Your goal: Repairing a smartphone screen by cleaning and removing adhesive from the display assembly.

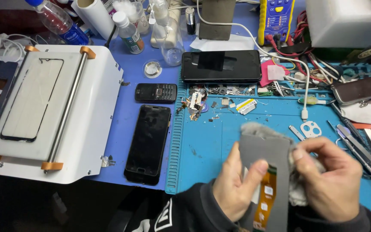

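Head view: left hand [237, 184] grips a grey phone display panel [265, 172] from its left edge, thumb pressed across the panel's back, fingers closed on it. An orange flex cable [266, 197] runs down the panel just right of that thumb. Right hand [329, 176] is clamped on a grey cloth [297, 193] against the panel's right edge; cloth also shows above the panel's top edge. Beyond both grips lies a blue work mat [202, 146] on the table; a black smartphone [147, 144] rests well left of the left grip.
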